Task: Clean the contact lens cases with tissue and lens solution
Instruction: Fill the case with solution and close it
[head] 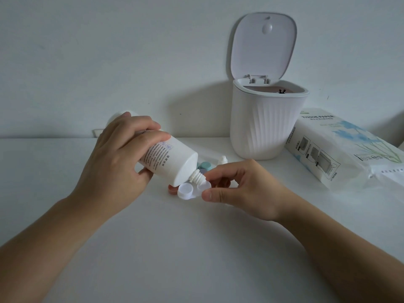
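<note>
The step in hand is the wetting of a case with solution. The left hand (122, 154) is wrapped round the body of the lens solution bottle (168, 159), tipped nozzle-down toward the right hand (238, 186). That hand pinches the white lens case (192, 191) between thumb and forefinger, holding it just above the table (196, 248); the nozzle sits over the well nearest its fingers, while the other well lies open on the far side from them. Whether liquid is flowing cannot be told. Next, in my judgement, the bottle must be righted and set down without spilling, then a tissue drawn for wiping. Behind the right hand lie further cases, teal (204, 165) and pink (172, 189) among them, partly hidden. Beyond it stands a white ribbed bin (266, 125) with its lid raised, and to its outer side a tissue paper pack (341, 149) lies flat. The wall behind is plain white.
</note>
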The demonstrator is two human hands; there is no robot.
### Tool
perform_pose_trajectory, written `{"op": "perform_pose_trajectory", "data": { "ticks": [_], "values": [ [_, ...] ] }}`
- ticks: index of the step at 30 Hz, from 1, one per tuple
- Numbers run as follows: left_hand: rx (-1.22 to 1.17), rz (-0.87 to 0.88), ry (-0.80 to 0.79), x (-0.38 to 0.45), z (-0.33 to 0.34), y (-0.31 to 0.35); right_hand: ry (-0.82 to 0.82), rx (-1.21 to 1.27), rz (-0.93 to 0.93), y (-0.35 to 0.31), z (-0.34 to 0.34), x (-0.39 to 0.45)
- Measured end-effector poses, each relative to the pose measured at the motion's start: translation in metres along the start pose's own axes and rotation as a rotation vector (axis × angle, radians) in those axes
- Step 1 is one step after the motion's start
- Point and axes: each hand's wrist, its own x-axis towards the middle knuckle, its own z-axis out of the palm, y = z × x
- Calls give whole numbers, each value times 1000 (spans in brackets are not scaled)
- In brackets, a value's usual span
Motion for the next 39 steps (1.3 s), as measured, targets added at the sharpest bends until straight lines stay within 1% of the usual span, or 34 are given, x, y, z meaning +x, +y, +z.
{"op": "perform_pose_trajectory", "data": {
  "ticks": [12, 16, 28, 32, 39],
  "values": [
    [-10, -23, 5, -1, 0, 1, 16, 12, -5, 1, 0, 1],
    [-25, -67, 7, -2, 1, 3, 21, 21, 1, 2, -1, 0],
    [-213, -266, -47, -7, -2, 6, 48, 44, 8, -1, -1, 0],
    [-314, -402, -40, -8, -5, 3, 20, 60, -6, 0, -1, 0],
    [-384, -602, -41, -11, -6, 2, 48, 49, -4, -2, -2, 0]
  ]
}}
